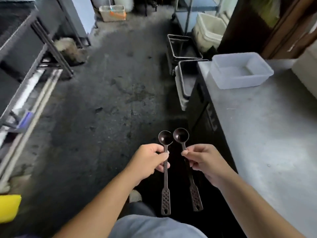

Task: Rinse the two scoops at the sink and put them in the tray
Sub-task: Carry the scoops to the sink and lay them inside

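I hold two dark brown long-handled scoops over the floor, bowls pointing away from me. My left hand (151, 160) grips the left scoop (165, 200) high on its handle, just below the bowl. My right hand (204, 160) pinches the right scoop (195, 200) at the same height. Both perforated handle ends hang toward my body. A translucent white plastic tray (240, 71) stands on the grey counter (265, 126) to my right, well beyond the scoops. No sink is in view.
A wet, dark concrete floor (106, 93) runs ahead. Metal racks (25, 69) line the left side. Stacked dark crates (181, 48) and a grey bin (185, 83) stand by the counter's far end. White tubs (209, 30) sit further back. Something yellow (9, 207) lies at lower left.
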The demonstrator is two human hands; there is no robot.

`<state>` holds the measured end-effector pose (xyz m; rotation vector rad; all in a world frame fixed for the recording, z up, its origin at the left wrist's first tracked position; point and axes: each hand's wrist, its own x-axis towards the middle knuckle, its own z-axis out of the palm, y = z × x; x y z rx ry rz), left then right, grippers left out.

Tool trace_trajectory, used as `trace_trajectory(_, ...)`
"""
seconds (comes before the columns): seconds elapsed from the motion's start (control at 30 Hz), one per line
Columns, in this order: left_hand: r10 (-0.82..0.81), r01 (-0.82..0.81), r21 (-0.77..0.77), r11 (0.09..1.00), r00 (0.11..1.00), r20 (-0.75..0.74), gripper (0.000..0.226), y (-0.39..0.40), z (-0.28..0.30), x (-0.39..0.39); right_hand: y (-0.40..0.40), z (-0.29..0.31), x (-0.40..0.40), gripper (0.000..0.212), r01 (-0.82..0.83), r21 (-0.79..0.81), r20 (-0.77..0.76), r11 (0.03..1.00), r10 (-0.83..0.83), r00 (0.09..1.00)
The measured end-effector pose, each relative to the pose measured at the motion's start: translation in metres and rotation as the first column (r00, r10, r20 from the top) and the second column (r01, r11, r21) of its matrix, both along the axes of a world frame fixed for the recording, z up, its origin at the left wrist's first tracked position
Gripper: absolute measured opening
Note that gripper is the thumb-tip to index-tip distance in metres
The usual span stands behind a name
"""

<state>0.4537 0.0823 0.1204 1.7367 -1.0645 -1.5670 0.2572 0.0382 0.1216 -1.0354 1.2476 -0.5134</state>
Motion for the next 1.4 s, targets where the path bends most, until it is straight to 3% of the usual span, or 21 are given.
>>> trace_trajectory(0.33,0.369,-0.374,-0.07,0.925,0.927,-0.074,0.011,-0.001,0.018,0.227,-0.059,0.0,0.25,0.024,-0.336,-0.007,0.089,0.942,0.335,0.938)
trace_trajectory(0.7,0.65,-0.651,-0.031,0.759,0.759,-0.037,0.007,-0.024,0.0,0.379,-0.141,-0.015,0.451,0.021,-0.612,0.021,0.122,0.791,0.605,0.787)
trace_trajectory(1.1,0.869,-0.867,-0.064,0.495,0.496,0.001,0.014,-0.155,0.01,0.542,-0.314,-0.015,0.68,0.01,-0.851,-0.04,0.124,0.523,0.848,0.515)
trace_trajectory(1.4,0.957,-0.96,-0.079,0.269,0.276,-0.093,0.006,-0.173,0.002,0.67,-0.338,-0.006,0.854,0.013,-0.963,-0.054,0.144,0.264,0.957,0.254)
